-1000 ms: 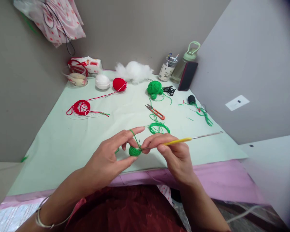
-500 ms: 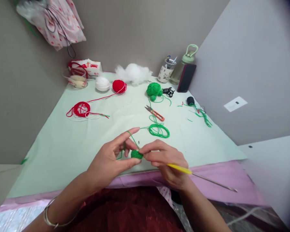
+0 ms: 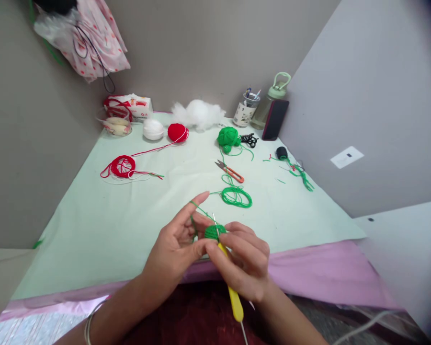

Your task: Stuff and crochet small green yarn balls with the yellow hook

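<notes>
My left hand [image 3: 175,247] pinches a small green crocheted piece [image 3: 214,232] between thumb and fingers, with green yarn running over its raised forefinger. My right hand [image 3: 242,266] is closed round a yellow-handled crochet hook [image 3: 230,287]; the metal tip points up at the green piece, the handle points back toward me. The yarn leads away to a loose green coil [image 3: 236,196] on the pale green table cover [image 3: 93,225].
Orange snips [image 3: 230,170] lie beyond the coil. Farther back are a green yarn ball [image 3: 228,136], red ball [image 3: 177,132], white ball [image 3: 153,129], red yarn coil [image 3: 122,166], white stuffing [image 3: 198,114], a cup of pens [image 3: 245,111], a bottle [image 3: 271,101] and a dark phone [image 3: 275,120].
My right hand has turned the hook: its handle swung from pointing right, down and round toward me, and the tip now stands up at the green piece. Both hands sank slightly nearer.
</notes>
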Available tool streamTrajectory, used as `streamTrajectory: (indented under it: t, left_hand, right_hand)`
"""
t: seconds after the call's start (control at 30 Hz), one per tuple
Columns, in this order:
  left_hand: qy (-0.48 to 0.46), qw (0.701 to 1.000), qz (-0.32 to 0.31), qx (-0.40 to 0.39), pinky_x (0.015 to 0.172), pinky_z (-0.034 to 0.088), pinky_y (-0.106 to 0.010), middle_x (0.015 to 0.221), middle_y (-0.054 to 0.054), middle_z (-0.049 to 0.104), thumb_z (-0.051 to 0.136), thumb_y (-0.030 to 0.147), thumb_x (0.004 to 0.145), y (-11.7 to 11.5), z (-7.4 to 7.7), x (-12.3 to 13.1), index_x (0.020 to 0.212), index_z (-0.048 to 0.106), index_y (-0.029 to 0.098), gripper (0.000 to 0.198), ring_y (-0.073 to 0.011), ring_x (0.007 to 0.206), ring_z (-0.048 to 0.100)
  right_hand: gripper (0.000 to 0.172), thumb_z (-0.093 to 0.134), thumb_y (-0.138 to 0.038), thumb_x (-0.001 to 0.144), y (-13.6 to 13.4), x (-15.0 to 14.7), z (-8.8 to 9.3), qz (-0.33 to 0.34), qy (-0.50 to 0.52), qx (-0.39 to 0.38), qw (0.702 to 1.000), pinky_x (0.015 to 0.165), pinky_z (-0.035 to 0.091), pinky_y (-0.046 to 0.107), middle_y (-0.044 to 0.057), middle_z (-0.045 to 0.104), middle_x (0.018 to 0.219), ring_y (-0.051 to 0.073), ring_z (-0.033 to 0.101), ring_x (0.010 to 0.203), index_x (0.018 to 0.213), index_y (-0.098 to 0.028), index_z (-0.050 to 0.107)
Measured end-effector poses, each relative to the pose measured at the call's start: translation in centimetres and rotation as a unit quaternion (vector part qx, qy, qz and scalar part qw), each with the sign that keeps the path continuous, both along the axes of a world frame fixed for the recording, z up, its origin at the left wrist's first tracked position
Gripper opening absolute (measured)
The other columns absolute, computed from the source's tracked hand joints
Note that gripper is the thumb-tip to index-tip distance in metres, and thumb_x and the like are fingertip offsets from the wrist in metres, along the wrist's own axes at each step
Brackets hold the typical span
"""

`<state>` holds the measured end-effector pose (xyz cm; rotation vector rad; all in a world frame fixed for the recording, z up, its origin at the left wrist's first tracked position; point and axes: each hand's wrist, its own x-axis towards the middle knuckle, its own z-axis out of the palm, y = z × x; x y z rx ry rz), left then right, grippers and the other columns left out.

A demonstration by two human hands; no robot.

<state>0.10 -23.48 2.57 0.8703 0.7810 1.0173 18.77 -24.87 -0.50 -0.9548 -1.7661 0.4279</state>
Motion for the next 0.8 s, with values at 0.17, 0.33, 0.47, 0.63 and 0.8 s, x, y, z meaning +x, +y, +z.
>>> streamTrajectory:
  t: [0.17, 0.33, 0.47, 0.63, 0.8]
  left_hand:
    - [-0.115, 0.981, -0.091, -0.126, 0.081, 0.050, -0.022, 0.093, 0.001, 0.065, 0.097, 0.036, 0.072, 0.7, 0.4, -0.3, 0.144, 0.067, 0.028, 0.078, -0.0112, 0.083, 0.061]
    - [-0.069, 0.993, -0.067, -0.062, 0.078, 0.049, -0.024, 0.095, 0.001, 0.062, 0.097, 0.025, 0.071, 1.3, 0.8, -0.6, 0.146, 0.065, 0.030, 0.082, -0.0121, 0.084, 0.059]
    - [-0.006, 0.998, -0.068, 0.014, 0.081, 0.050, -0.027, 0.097, 0.000, 0.060, 0.091, 0.022, 0.076, 1.8, 0.9, -1.1, 0.148, 0.064, 0.031, 0.078, -0.0142, 0.087, 0.058]
    - [0.044, 0.992, -0.104, 0.048, 0.087, 0.051, -0.030, 0.100, -0.001, 0.059, 0.086, 0.023, 0.080, 2.1, 0.7, -1.6, 0.148, 0.064, 0.033, 0.073, -0.0153, 0.089, 0.058]
    - [0.073, 0.987, -0.127, 0.070, 0.091, 0.051, -0.033, 0.098, -0.001, 0.063, 0.082, 0.020, 0.081, 2.5, 0.4, -2.0, 0.141, 0.070, 0.031, 0.062, -0.0179, 0.093, 0.060]
  right_hand:
    - [0.029, 0.068, -0.023, 0.101, 0.0, -0.6, 0.7, -0.018, 0.033, 0.098, 0.994, 0.073, 0.068, 0.037, 0.005, 0.079, 0.102, 0.022, 0.077, 0.089, 0.123, -0.038, 0.078]
    - [0.025, 0.063, -0.027, 0.105, 0.6, -0.7, 2.3, 0.017, 0.130, 0.069, 0.989, 0.067, 0.063, 0.033, 0.005, 0.081, 0.099, 0.020, 0.077, 0.083, 0.121, -0.035, 0.080]
    - [0.022, 0.064, -0.024, 0.104, 0.6, 0.5, 3.2, 0.047, 0.126, 0.019, 0.991, 0.074, 0.063, 0.039, 0.008, 0.082, 0.097, 0.023, 0.076, 0.086, 0.118, -0.029, 0.081]
    - [0.018, 0.065, -0.023, 0.103, 0.6, 0.9, 2.6, 0.059, 0.236, -0.086, 0.966, 0.072, 0.060, 0.036, 0.004, 0.079, 0.083, 0.020, 0.073, 0.076, 0.106, -0.027, 0.082]
    - [0.015, 0.072, -0.030, 0.099, 1.1, 0.8, 2.7, 0.056, 0.322, -0.144, 0.934, 0.061, 0.060, 0.032, 0.003, 0.074, 0.073, 0.017, 0.069, 0.063, 0.094, -0.023, 0.084]
